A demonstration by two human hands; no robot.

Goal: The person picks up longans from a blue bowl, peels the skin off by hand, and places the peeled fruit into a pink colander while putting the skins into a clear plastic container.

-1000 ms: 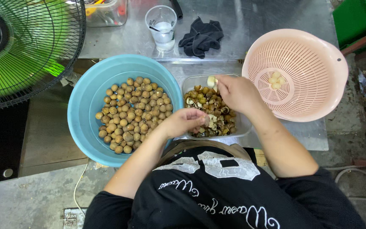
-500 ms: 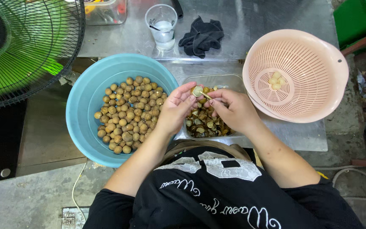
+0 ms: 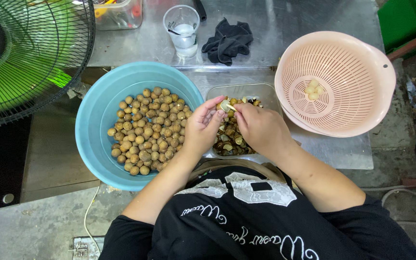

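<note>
My hands meet mid-frame over the clear tray (image 3: 266,91), hemmed between blue bowl (image 3: 97,125) and pink colander (image 3: 362,62). Left hand (image 3: 201,130) and right hand (image 3: 261,127) curl inward, both grips pinched on one pale fruit (image 3: 225,105)

Item: one small pale fruit (image 3: 225,105), partly peeled, pinched between my hands above the clear tray's (image 3: 266,91) twelve o'clock end.

Both hands (image 3: 232,127) meeting at centre, fingertips pinched together, forearms angled inward.

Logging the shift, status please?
Left hand and right hand both on one fruit over the tray. Blue bowl beside. Nothing in the way.
</note>
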